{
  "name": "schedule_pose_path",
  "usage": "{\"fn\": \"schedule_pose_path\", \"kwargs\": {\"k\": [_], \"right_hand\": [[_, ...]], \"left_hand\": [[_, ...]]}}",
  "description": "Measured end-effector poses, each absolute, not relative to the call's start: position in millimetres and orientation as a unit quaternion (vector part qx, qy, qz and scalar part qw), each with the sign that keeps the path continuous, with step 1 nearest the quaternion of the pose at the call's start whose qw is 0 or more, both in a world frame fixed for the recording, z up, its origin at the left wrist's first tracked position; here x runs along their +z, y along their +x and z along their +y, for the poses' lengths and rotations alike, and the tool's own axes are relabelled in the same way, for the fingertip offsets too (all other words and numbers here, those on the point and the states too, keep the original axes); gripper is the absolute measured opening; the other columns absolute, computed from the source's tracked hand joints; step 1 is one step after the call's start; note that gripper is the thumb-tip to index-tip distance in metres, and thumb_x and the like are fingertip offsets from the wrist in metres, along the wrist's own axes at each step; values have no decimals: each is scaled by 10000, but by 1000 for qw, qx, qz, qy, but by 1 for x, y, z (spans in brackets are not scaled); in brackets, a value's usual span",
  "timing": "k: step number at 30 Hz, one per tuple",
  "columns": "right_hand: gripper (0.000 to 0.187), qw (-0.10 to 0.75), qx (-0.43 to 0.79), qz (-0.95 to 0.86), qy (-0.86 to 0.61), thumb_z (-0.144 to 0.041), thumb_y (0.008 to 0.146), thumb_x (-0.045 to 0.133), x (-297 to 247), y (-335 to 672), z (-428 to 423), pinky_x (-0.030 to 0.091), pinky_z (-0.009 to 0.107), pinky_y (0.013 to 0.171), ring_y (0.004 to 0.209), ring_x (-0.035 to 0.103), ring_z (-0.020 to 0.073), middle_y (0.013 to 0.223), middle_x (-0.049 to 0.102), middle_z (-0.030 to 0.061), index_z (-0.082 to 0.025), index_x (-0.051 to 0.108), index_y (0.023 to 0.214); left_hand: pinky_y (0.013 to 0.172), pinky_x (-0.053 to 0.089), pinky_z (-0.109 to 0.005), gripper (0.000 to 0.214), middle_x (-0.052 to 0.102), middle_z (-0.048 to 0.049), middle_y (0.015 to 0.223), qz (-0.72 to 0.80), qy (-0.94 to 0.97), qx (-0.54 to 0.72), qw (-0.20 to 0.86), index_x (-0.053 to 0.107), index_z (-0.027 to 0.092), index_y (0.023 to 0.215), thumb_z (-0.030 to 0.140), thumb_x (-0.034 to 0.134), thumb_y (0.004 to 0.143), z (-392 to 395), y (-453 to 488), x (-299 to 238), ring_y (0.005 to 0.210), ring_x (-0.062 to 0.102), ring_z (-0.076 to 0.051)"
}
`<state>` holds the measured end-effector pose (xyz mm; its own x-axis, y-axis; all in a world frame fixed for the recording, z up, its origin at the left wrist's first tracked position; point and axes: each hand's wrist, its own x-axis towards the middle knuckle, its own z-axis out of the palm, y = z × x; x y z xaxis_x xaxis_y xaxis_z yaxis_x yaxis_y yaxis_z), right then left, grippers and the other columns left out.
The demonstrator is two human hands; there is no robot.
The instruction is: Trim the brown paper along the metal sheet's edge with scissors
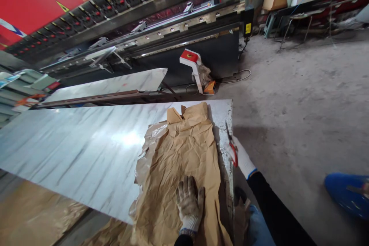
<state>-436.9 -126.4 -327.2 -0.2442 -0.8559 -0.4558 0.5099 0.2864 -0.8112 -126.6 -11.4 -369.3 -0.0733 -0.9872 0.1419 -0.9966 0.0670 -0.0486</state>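
Pressing: left hand (pixel 188 200), gloved, lies flat and open on crumpled paper (pixel 184 150).
Right hand (pixel 240 156): closed around red scissors (pixel 231 143) at the sheet (pixel 80 146) edge.
Paper: under the left hand, just left of the right.

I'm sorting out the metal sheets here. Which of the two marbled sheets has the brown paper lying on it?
The near, large sheet: crumpled brown paper covers its right end under the left hand. The farther sheet by the press carries no paper.
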Motion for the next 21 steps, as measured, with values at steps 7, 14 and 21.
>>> {"fn": "schedule_pose_path", "kwargs": {"k": [7,14,21], "right_hand": [[874,654,-551,493,-156,-948,681,794,-324,-409,-83,528,278,568,626,625,161,721,655,-18,-230,572,1127],[919,668,-560,477,-115,-1051,610,741,-313,-430,-76,571,330,595,579,625,174,684,668,-26,-249,559,1021],[843,765,-530,350,-104,-1054,728,643,-310,-399,-49,489,328,547,548,604,188,646,657,53,-212,646,754]], "left_hand": [[1309,374,-631,983,563,-242,1639,-717,692,-80,19,573,19,1596,620,799,852,-42,-236,-312,1560,426,-487],[1070,572,-538,664,704,-279,1401,-654,729,-192,-59,534,18,1614,179,531,969,-48,-222,-309,1235,712,-409],[931,623,-366,416,832,-72,1056,-429,711,-507,231,781,179,1105,364,665,751,-34,-100,-306,1007,782,-280]]}}
